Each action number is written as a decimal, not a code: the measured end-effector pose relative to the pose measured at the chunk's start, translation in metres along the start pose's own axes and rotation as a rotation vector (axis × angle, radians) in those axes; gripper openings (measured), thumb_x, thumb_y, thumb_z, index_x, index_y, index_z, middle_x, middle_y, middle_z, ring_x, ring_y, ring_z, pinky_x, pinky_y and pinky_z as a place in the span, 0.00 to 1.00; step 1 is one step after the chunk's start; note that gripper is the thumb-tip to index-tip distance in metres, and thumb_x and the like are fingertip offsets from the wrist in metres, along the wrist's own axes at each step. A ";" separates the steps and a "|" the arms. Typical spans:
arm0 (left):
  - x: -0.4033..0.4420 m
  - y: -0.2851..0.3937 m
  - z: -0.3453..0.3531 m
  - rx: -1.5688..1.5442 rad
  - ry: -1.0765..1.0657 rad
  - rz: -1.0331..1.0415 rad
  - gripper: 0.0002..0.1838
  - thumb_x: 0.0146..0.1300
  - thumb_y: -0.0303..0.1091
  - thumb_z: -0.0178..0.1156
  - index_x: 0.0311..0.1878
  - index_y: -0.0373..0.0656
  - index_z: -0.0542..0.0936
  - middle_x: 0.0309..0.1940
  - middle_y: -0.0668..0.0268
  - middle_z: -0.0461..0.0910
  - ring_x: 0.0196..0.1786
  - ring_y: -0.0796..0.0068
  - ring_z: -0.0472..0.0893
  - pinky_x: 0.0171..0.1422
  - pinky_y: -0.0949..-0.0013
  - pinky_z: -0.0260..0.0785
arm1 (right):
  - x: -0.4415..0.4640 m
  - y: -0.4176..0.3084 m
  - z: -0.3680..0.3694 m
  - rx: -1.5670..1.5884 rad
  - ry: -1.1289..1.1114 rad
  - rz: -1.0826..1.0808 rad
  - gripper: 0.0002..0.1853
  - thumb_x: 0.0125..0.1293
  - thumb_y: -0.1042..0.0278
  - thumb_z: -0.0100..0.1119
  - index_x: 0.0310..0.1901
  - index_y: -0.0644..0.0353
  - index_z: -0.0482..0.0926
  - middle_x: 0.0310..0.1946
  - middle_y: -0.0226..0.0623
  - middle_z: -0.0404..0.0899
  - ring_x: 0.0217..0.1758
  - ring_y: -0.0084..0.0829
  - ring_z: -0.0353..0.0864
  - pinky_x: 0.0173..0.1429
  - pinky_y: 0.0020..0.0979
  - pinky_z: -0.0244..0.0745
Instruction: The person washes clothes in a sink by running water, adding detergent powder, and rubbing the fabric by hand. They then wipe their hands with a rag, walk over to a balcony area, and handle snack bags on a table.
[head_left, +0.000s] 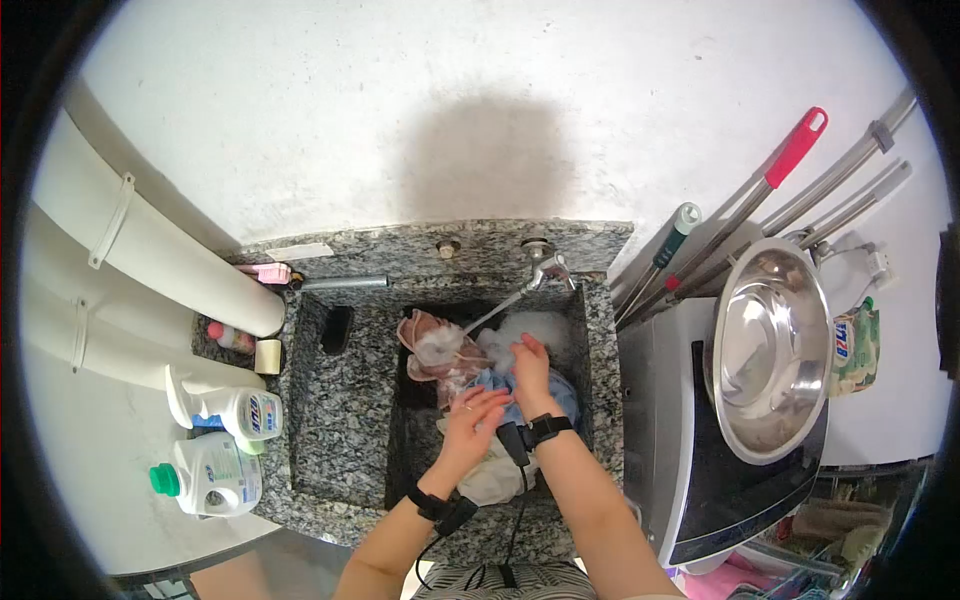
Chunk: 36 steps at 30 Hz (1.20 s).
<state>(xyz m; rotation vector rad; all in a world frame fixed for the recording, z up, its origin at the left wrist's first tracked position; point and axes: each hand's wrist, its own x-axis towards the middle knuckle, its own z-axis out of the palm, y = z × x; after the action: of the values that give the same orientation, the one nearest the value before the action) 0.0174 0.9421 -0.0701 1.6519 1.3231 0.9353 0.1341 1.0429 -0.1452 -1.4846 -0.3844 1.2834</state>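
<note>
Suds (552,328) lie in the far sink (600,350); left hand (470,426) spread beside blue cloth (566,398); whether right hand (531,368) pinches anything, I cannot tell.

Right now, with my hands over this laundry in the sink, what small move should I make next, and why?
I'd probably close your left hand on the blue cloth and rub it. That hand looks open, its fingers extended; the cloth lies right by it, your right hand is there too, and suds sit beside the cloth.
</note>
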 end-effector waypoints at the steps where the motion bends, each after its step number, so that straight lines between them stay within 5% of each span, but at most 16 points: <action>1: -0.003 0.011 0.004 -0.002 -0.004 0.001 0.15 0.60 0.38 0.57 0.48 0.45 0.80 0.51 0.63 0.77 0.60 0.56 0.67 0.64 0.54 0.56 | 0.002 0.008 -0.003 -0.004 0.031 -0.095 0.22 0.53 0.72 0.58 0.52 0.62 0.73 0.47 0.39 0.74 0.48 0.30 0.71 0.53 0.29 0.65; 8: -0.022 0.042 0.017 0.130 -0.154 0.086 0.13 0.55 0.37 0.63 0.42 0.41 0.82 0.43 0.65 0.81 0.57 0.61 0.68 0.62 0.60 0.59 | 0.026 0.039 -0.033 0.056 0.220 -0.202 0.14 0.52 0.76 0.57 0.43 0.64 0.75 0.42 0.40 0.76 0.45 0.32 0.74 0.53 0.30 0.67; 11: -0.024 0.037 0.017 0.070 -0.269 0.069 0.14 0.53 0.39 0.65 0.40 0.41 0.82 0.42 0.65 0.81 0.52 0.61 0.70 0.59 0.60 0.60 | 0.006 0.029 -0.043 -0.190 0.239 -0.389 0.11 0.51 0.77 0.56 0.39 0.60 0.76 0.39 0.40 0.76 0.45 0.36 0.74 0.52 0.34 0.67; 13: -0.026 0.029 0.018 0.028 -0.340 0.060 0.15 0.52 0.39 0.66 0.39 0.41 0.82 0.41 0.65 0.81 0.50 0.62 0.71 0.57 0.61 0.61 | -0.010 0.024 -0.046 -0.494 0.210 -0.705 0.08 0.51 0.76 0.55 0.34 0.58 0.76 0.39 0.41 0.74 0.47 0.42 0.72 0.52 0.38 0.66; 15: -0.032 0.026 0.019 -0.136 -0.598 -0.117 0.16 0.51 0.40 0.67 0.39 0.41 0.82 0.38 0.65 0.80 0.47 0.65 0.71 0.55 0.63 0.61 | -0.027 0.013 -0.049 -0.590 0.206 -0.778 0.07 0.50 0.76 0.56 0.33 0.57 0.76 0.41 0.41 0.73 0.48 0.43 0.70 0.53 0.39 0.65; 20: -0.042 0.040 0.022 -0.225 -0.712 0.012 0.14 0.53 0.39 0.66 0.40 0.41 0.82 0.35 0.66 0.78 0.45 0.69 0.70 0.54 0.67 0.60 | -0.044 0.003 -0.056 -1.018 0.127 -0.922 0.08 0.46 0.72 0.59 0.32 0.55 0.76 0.45 0.38 0.72 0.51 0.42 0.69 0.54 0.40 0.62; 23: -0.048 0.041 0.029 -0.355 -0.745 0.005 0.13 0.55 0.37 0.65 0.41 0.41 0.82 0.36 0.66 0.79 0.46 0.69 0.70 0.54 0.68 0.61 | -0.048 0.002 -0.059 -1.279 -0.112 -1.078 0.10 0.43 0.70 0.60 0.32 0.53 0.77 0.47 0.37 0.71 0.53 0.40 0.67 0.55 0.42 0.60; 26: -0.053 0.026 0.026 -0.374 -0.704 -0.053 0.12 0.57 0.37 0.63 0.40 0.39 0.81 0.36 0.66 0.79 0.44 0.71 0.72 0.53 0.68 0.62 | -0.053 -0.002 -0.049 -1.139 -0.109 -1.012 0.07 0.48 0.72 0.59 0.32 0.54 0.77 0.44 0.35 0.74 0.47 0.37 0.71 0.49 0.41 0.65; 28: -0.054 -0.002 0.022 -0.496 -0.663 -0.526 0.15 0.61 0.41 0.59 0.37 0.36 0.81 0.30 0.68 0.78 0.41 0.75 0.73 0.52 0.69 0.62 | -0.043 -0.004 -0.038 -0.092 -0.234 0.056 0.03 0.55 0.72 0.57 0.32 0.54 0.76 0.37 0.32 0.77 0.38 0.33 0.75 0.39 0.34 0.69; 31: -0.039 0.008 0.014 -0.701 -0.497 -0.513 0.17 0.62 0.42 0.54 0.33 0.36 0.81 0.29 0.70 0.77 0.37 0.79 0.74 0.48 0.72 0.64 | -0.044 -0.021 -0.047 0.111 -0.293 0.153 0.04 0.57 0.73 0.56 0.35 0.56 0.77 0.36 0.32 0.78 0.37 0.28 0.75 0.38 0.29 0.69; 33: -0.021 -0.003 0.002 -0.868 -0.182 -0.611 0.15 0.63 0.42 0.51 0.31 0.40 0.79 0.30 0.69 0.78 0.37 0.79 0.74 0.45 0.73 0.64 | -0.060 -0.026 -0.045 0.308 -0.377 0.293 0.06 0.59 0.74 0.55 0.38 0.58 0.77 0.36 0.31 0.78 0.36 0.23 0.75 0.38 0.24 0.69; 35: -0.001 -0.011 -0.022 -1.389 0.231 -0.810 0.11 0.61 0.41 0.52 0.32 0.45 0.76 0.31 0.70 0.78 0.36 0.75 0.74 0.45 0.70 0.64 | -0.072 -0.031 -0.038 0.399 -0.447 0.373 0.07 0.60 0.75 0.54 0.39 0.59 0.78 0.35 0.31 0.79 0.35 0.20 0.74 0.37 0.21 0.69; 36: 0.009 -0.013 -0.032 -1.388 0.253 -0.793 0.11 0.61 0.41 0.52 0.32 0.45 0.76 0.31 0.70 0.78 0.36 0.75 0.74 0.45 0.70 0.64 | -0.082 -0.029 -0.042 0.149 -0.504 0.075 0.09 0.60 0.75 0.53 0.43 0.60 0.77 0.36 0.31 0.79 0.36 0.21 0.74 0.39 0.21 0.69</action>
<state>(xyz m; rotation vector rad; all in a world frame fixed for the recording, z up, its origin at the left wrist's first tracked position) -0.0145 0.9569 -0.0684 -0.0568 0.8919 1.1160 0.1509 0.9678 -0.0860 -1.0474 -0.5493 1.7084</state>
